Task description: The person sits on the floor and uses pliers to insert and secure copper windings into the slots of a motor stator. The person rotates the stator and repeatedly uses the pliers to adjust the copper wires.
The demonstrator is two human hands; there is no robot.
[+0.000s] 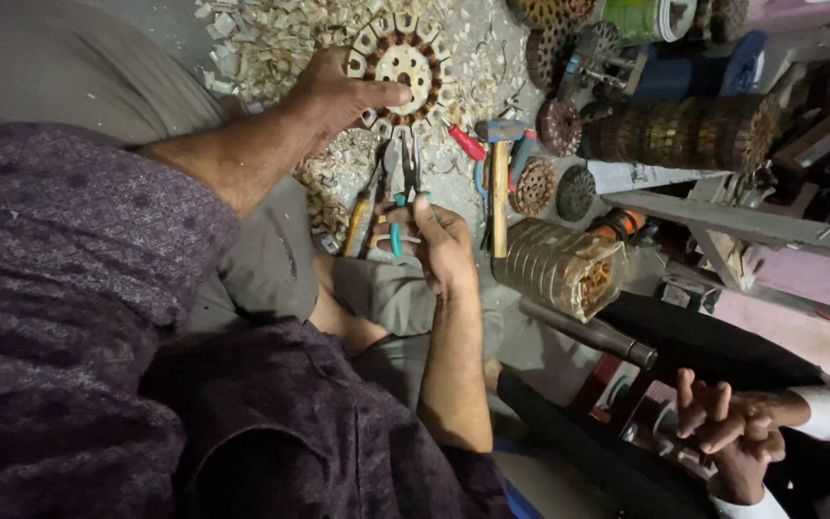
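- We look down on a round slotted motor core (402, 69) lying flat on the floor at the top centre of the frame, ringed by pale scraps of insulation (261, 38)
- Our left hand (338, 94) reaches up from the left and rests on the core's left rim; the thumb stretches rightward across the toothed ring toward the hub, the other fingers curled over the outer edge, so the hand steadies the core rather than lifts it
- Our right hand (439, 240) sits lower, at the centre of the frame, fingers closed round the teal handles of a pair of pliers (405, 183)
- The pliers' long axis runs nearly straight up the frame; the tips point at the core's lower edge and end just beneath it, though we cannot tell whether they touch it
- So the core lies directly above the right hand's fingers, along the line of the tool, and the left hand is the nearer of the two, already in contact
- A second tool with yellowish handles (357, 216) lies just left of the pliers, a red-handled screwdriver (466, 142) and a hammer (499, 183) just to their right
- More cores and a wound stator (564, 267) lie to the right; another person's clasped hands (732, 428) show at the lower right, well apart from ours
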